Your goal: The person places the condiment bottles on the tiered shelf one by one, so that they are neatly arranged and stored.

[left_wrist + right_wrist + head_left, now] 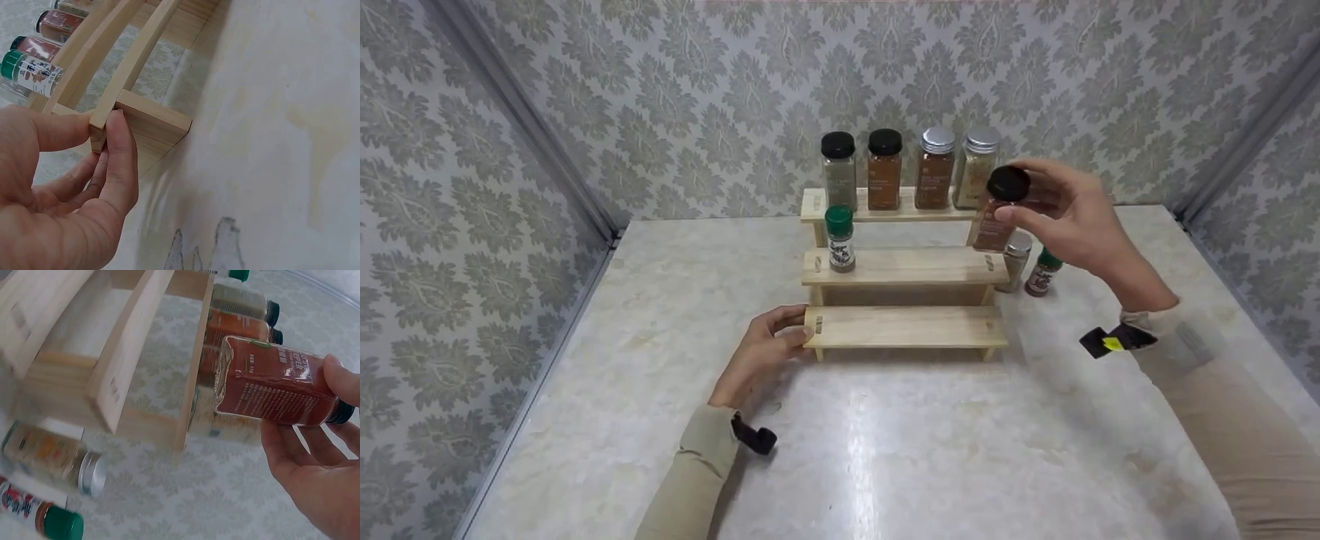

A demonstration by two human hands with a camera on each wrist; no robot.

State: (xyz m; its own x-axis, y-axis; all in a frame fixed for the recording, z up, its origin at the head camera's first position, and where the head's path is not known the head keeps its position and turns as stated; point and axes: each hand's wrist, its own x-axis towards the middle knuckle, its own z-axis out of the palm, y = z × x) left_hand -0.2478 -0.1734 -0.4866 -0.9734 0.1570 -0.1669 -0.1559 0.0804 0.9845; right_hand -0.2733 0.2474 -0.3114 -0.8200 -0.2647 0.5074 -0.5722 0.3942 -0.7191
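A three-step wooden rack [904, 324] stands on the table [960, 450], near the back wall [735, 90]; four spice jars [910, 168] stand in a row on the top step; one small jar [840, 238] stands on the middle step, at its left end; two more jars [1030, 266] stand on the table, just right of the rack; the right hand [1072, 214] holds a jar [997, 210] above the rack's right end; the left hand [761, 352] touches the lowest step's left end.

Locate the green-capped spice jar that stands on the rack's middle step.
In the head view, the green-capped spice jar stands upright at the left end of the wooden rack's middle step, below the black-capped jar on the top step.
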